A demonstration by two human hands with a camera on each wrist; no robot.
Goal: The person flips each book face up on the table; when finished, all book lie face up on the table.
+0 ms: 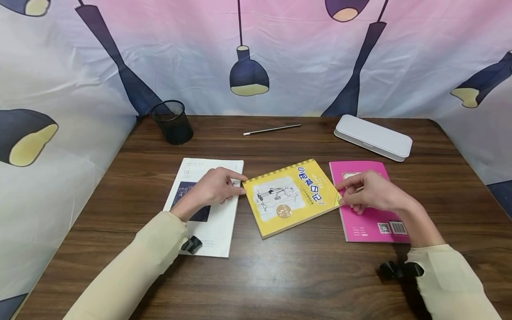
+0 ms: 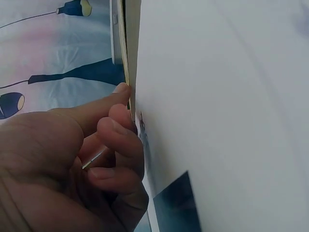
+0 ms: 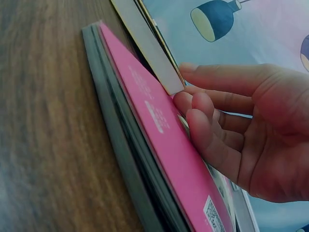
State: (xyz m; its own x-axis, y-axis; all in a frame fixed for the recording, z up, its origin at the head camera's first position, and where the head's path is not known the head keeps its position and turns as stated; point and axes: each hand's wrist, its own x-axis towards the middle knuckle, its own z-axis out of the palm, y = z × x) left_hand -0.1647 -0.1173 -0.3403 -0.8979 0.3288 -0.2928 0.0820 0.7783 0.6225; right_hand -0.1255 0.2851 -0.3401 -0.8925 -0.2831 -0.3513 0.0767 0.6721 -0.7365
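A yellow book (image 1: 280,200) with a cartoon figure on its cover lies tilted between both hands. My left hand (image 1: 216,186) pinches its upper left corner between thumb and fingers, over a white book (image 1: 218,235). At the lower right corner, my right hand (image 1: 372,192) pinches the same book, above a pink book (image 1: 360,226). In the left wrist view, the left hand (image 2: 91,150) has its fingertips at the yellow book's edge (image 2: 131,63). The right wrist view shows the right hand (image 3: 246,125) gripping the yellow book's corner (image 3: 154,58), close over the pink book (image 3: 159,130).
Along the back of the wooden table (image 1: 280,284) stand a black mesh pen holder (image 1: 178,126), a thin pencil (image 1: 273,130) and a white case (image 1: 374,137). A lamp-patterned cloth (image 1: 192,53) hangs behind the table.
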